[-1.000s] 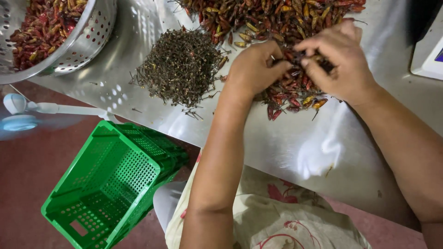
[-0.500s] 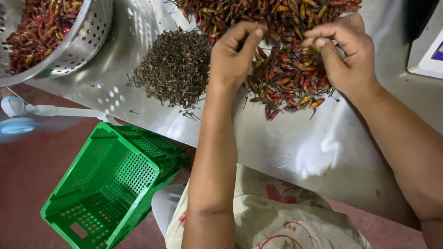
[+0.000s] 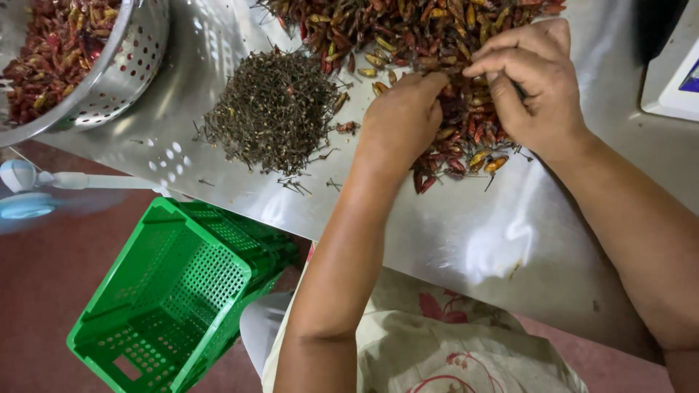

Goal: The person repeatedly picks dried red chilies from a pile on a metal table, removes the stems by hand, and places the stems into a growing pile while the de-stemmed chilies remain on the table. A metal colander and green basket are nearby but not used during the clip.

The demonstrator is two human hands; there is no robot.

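A big heap of dried red and yellow chillies [image 3: 408,33] lies on a shiny steel table [image 3: 451,233]. My left hand [image 3: 399,120] rests knuckles-up on the near edge of the heap, fingers curled into the chillies. My right hand [image 3: 535,84] is just to its right, fingers pinched together over the heap; what it pinches is too small to see. A dark mound of plucked stems [image 3: 273,109] sits to the left of my left hand.
A perforated steel colander [image 3: 120,80] holding red chillies stands at the top left. A green plastic crate [image 3: 178,291] sits on the red floor below the table edge. A pale fan [image 3: 29,189] is at the left, a white scale [image 3: 673,80] at the right.
Both hands have drawn back together over the chilli heap after parting; my left hand has turned knuckles-up and dipped into the chillies.
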